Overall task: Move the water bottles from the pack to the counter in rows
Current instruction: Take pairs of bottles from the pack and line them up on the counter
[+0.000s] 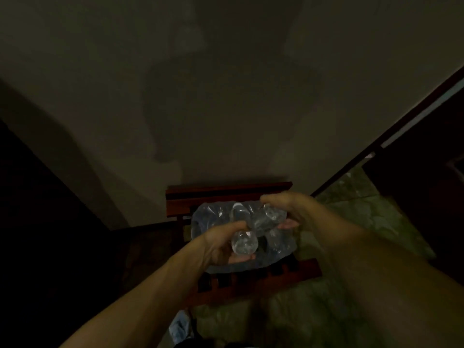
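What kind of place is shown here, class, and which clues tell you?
Probably a dim room in a home: a plain wall, a tiled floor, and a wooden bench holding a pack of water bottles.

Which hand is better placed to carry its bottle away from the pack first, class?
Probably the left hand: its fingers curl round a clear plastic water bottle already raised toward the camera. The right hand grips a second clear bottle low against the crumpled clear plastic-wrapped pack.

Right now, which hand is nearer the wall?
Right. The right hand grips a bottle at the pack's far end by the wall; the left hand holds one nearer the person.
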`<move>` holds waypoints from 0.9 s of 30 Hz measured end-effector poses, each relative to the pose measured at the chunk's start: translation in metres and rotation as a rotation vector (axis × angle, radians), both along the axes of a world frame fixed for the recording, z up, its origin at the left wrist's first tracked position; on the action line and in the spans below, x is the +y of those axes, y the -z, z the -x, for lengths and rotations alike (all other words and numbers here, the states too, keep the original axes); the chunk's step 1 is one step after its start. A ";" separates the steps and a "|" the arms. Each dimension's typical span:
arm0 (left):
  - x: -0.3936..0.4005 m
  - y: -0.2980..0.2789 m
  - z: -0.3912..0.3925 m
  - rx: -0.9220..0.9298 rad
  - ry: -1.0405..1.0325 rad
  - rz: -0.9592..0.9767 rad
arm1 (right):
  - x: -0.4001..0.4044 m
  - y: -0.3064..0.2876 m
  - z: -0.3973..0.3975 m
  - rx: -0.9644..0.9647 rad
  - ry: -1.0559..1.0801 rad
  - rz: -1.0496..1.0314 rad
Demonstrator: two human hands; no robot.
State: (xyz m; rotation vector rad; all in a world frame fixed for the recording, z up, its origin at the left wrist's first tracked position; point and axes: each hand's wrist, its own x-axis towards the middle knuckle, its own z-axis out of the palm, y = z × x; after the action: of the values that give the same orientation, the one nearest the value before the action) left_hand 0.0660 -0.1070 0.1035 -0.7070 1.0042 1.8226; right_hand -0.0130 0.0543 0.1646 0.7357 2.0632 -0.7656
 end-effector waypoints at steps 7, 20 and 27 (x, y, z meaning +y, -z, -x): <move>-0.015 -0.048 -0.024 0.221 -0.226 0.001 | -0.009 -0.048 -0.037 0.231 0.151 0.285; -0.075 -0.209 -0.128 1.028 -0.343 0.264 | -0.063 -0.146 -0.152 0.629 0.057 1.286; -0.134 -0.264 -0.170 1.095 -0.569 0.251 | -0.136 -0.203 -0.187 0.741 -0.004 1.405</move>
State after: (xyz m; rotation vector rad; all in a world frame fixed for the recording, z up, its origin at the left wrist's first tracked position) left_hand 0.2356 -0.2408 0.3673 -0.0495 1.8833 2.6899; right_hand 0.1741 -0.0820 0.3678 -0.4213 1.4422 -2.3086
